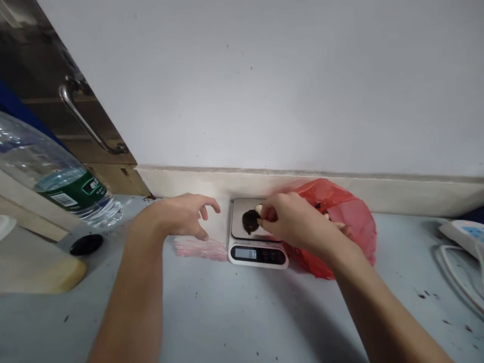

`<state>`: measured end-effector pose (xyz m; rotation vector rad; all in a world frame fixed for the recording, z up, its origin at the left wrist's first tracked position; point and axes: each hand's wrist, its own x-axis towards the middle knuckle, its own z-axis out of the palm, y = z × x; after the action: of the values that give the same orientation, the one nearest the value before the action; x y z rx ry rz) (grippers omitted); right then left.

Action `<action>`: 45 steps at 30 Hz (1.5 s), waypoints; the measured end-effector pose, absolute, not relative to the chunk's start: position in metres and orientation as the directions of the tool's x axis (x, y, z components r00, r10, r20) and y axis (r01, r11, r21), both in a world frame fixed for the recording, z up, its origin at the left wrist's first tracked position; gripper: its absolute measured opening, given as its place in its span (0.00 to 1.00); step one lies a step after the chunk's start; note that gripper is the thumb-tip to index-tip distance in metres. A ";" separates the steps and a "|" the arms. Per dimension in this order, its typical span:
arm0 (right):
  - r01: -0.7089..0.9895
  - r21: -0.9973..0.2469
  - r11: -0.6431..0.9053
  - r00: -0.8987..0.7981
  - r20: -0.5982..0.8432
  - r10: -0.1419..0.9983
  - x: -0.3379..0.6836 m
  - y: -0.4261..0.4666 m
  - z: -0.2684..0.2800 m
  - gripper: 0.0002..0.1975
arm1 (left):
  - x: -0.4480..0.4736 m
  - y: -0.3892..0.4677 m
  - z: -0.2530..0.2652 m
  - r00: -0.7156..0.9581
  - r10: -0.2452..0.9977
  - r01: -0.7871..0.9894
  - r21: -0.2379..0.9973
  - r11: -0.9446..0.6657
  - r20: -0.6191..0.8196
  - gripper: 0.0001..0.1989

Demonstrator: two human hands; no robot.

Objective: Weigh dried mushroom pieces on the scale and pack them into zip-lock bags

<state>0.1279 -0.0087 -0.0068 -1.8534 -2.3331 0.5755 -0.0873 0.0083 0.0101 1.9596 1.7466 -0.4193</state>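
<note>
A small white digital scale (pixel 235 226) with a metal plate stands on the table, its display lit with what looks like 8.7. On the plate lies a dark brown, shiny piece (pixel 250 222), perhaps a dried mushroom, with a whitish bit (pixel 258 208) beside it. My right hand (pixel 282 218) is over the plate, thumb and fingers pinched at the dark piece's right edge; what they hold is hidden. Open and holding nothing, my left hand (pixel 188 216) hovers left of the scale, above a stack of clear bags with red stripes (pixel 200 249).
A red plastic bag (pixel 355 222) with pale pieces inside sits against the scale's right side. At left are a tilted water bottle (pixel 71 189), a black round lid (pixel 86 245) and a translucent container (pixel 34 259). A white device with a cable (pixel 463 234) lies far right. A wall rises behind.
</note>
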 end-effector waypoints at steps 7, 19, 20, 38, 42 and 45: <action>0.939 -0.313 0.145 -0.187 -0.110 0.976 0.129 -0.010 -0.007 0.13 | -0.078 0.013 0.004 0.156 0.807 0.987 0.116 -0.108 -0.570 0.26; 0.862 -0.456 0.222 -0.185 0.126 0.975 0.156 -0.008 -0.004 0.06 | -0.098 0.008 0.011 0.194 0.949 0.939 0.329 -0.105 -0.250 0.24; 0.883 -0.418 0.212 -0.193 0.088 0.977 0.158 -0.007 -0.005 0.07 | -0.097 0.008 0.012 0.198 0.953 0.935 0.338 -0.112 -0.231 0.24; 0.966 -0.217 0.138 -0.188 -0.228 0.955 0.211 0.009 -0.022 0.22 | -0.093 0.008 0.011 0.175 0.980 0.923 0.363 -0.129 -0.097 0.24; 0.951 -0.215 0.222 -0.231 -0.018 0.973 0.203 0.001 -0.013 0.15 | -0.088 0.008 0.014 0.166 0.985 0.908 0.396 -0.135 -0.047 0.22; 0.877 -0.363 0.316 -0.260 0.196 0.946 0.177 -0.010 -0.002 0.13 | -0.084 0.008 0.014 0.187 0.982 0.893 0.415 -0.172 0.004 0.19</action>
<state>0.1770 -0.0099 -0.0020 -1.6239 -2.2153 0.2543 -0.0844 0.0079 0.0138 2.1486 1.7765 0.3911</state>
